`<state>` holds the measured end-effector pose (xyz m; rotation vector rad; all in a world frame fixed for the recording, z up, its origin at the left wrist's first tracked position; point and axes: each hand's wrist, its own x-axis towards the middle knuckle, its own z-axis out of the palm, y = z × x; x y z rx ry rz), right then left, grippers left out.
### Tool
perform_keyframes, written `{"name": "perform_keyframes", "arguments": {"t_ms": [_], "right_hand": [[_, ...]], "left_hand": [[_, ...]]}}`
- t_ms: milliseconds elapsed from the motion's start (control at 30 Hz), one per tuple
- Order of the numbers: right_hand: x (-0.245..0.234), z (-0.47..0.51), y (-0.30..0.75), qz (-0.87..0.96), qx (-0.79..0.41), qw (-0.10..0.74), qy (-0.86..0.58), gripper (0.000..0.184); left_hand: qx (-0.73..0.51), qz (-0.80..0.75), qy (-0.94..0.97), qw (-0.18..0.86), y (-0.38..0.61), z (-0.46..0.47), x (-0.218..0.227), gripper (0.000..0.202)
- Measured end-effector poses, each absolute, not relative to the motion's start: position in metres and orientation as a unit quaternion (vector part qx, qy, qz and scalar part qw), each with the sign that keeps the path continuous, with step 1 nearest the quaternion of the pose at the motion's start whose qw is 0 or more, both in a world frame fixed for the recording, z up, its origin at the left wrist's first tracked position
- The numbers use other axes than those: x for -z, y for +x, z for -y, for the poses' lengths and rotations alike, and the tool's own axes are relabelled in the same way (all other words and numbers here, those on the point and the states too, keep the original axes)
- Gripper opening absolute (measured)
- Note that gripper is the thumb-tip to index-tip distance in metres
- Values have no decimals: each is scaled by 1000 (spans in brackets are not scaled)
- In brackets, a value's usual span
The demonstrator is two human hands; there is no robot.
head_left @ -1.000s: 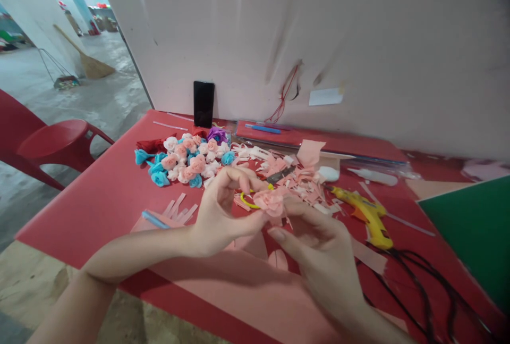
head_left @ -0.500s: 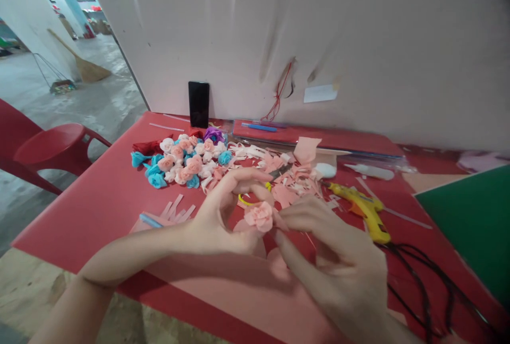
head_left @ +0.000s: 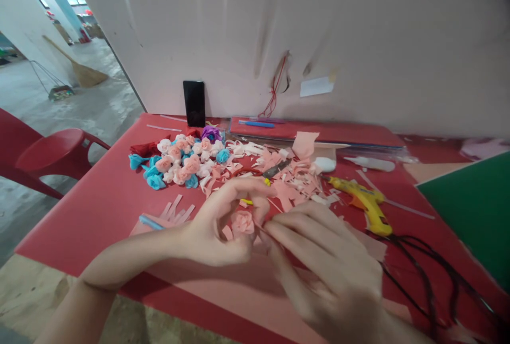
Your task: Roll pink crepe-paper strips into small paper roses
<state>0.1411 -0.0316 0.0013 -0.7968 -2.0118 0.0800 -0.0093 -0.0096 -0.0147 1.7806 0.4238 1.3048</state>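
Observation:
A small pink paper flower (head_left: 243, 222) sits between the curled thumb and fingers of my left hand (head_left: 227, 227). The fingertips of my right hand (head_left: 322, 264) pinch at the flower's right side; whether on a petal or the stem is hidden. Under both hands lies a large pink paper sheet (head_left: 223, 285). Just beyond my left fingers, scissors with yellow on the handle (head_left: 268, 181) rest among pink paper scraps (head_left: 287, 195). Finished paper flowers (head_left: 187, 160) in pink, white, blue and purple are heaped behind my left hand.
A yellow glue gun (head_left: 368, 203) with a black cord lies on the right of the red table (head_left: 91, 200). A phone (head_left: 194, 103) leans on the wall. Blue pens, a white bottle (head_left: 370, 163) and a green board (head_left: 470, 216) are around. A red chair (head_left: 59, 152) stands left.
The flower has moved a little left and turned between my fingers. My right hand has shifted left with it. The view has tilted slightly.

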Motion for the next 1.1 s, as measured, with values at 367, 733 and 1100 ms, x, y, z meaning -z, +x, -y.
{"name": "perform_keyframes", "arguments": {"t_ms": [367,733,1100], "right_hand": [[-11,29,144,796,-201,465,-332,24],[-11,18,151,718,-488,351,-352,16],[-5,28,152,857,-56,409,-307,15]], "left_hand": [[-490,-118,806,310,-15,3,13,36],[-498,-94,787,351,-19,-4,21,48],[-518,-183,755,358,-16,4,17,46]]}}
